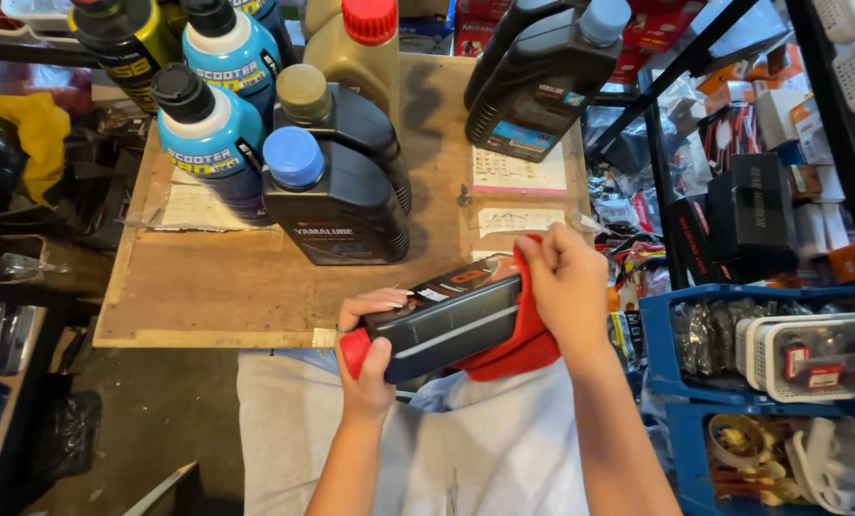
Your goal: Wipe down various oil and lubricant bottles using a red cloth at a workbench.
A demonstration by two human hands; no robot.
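A dark oil bottle with a red cap lies sideways over the near edge of a wooden table. My left hand grips its capped end, thumb beside the red cap. My right hand presses a red cloth against the bottle's base end. The cloth wraps under and around that end of the bottle.
Several oil bottles stand on the table: two blue ones, black ones with blue and olive caps, a tan one with a red cap, a black one at the back right. Paper slips lie nearby. Blue crates with parts sit right.
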